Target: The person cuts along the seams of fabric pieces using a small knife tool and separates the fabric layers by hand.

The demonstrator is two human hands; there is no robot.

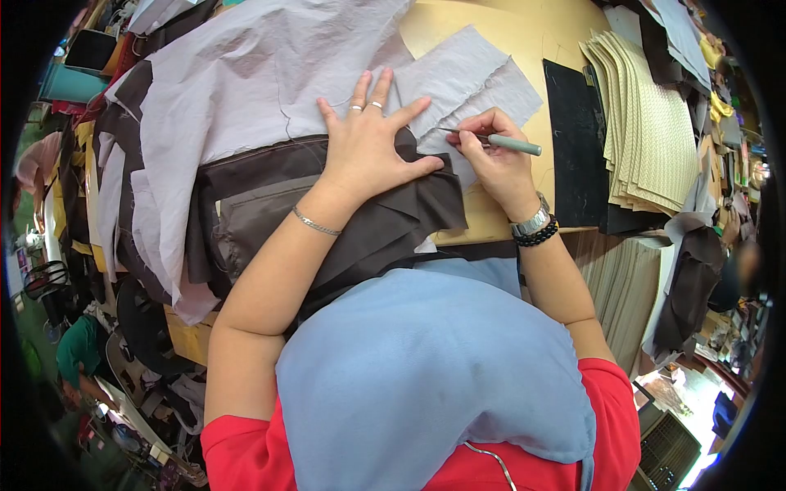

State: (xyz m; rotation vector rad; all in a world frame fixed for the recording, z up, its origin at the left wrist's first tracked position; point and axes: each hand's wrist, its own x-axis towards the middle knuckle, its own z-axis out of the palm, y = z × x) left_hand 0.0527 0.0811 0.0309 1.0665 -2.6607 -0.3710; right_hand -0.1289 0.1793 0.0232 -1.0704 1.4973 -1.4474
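My left hand [366, 147] lies with fingers spread over the dark brown fabric [270, 164] and the pale grey-lilac cloth [237, 82] above it. It wears two rings, and its thumb rests on the dark fabric. Between thumb and fingers, my right hand [501, 159] grips a slim pen [514, 145] with a grey-green barrel. The thin tip points left over a pale cloth piece [458, 78] with a frayed seam, close to the left fingertips. I cannot tell whether the tip touches the cloth.
Beneath the cloth is a yellowish tabletop [524, 33]. To the right lie a black sheet [573, 139] and a stack of cream textured sheets [647, 123]. A teal bin [72, 84] stands at the far left. A person in a green top [78, 348] is at lower left.
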